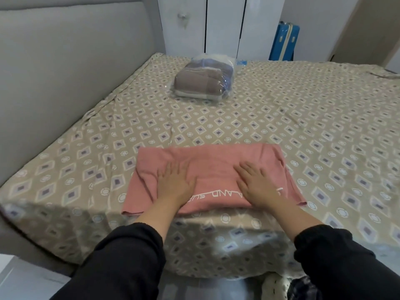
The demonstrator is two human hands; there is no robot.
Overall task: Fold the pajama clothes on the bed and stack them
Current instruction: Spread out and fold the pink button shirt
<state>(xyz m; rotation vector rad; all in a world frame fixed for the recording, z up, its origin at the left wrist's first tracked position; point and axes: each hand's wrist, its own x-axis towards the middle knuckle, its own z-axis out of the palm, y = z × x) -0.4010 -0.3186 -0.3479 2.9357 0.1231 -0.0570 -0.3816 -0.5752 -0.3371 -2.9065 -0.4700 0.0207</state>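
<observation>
Pressing flat on a folded pink top (213, 169) at the near edge of the bed (281, 118), the left hand (175, 180) and right hand (255, 182) lie palm-down with straight, spread fingers, grasping nothing; a plastic bag of clothes (203, 77) sits farther back.
</observation>
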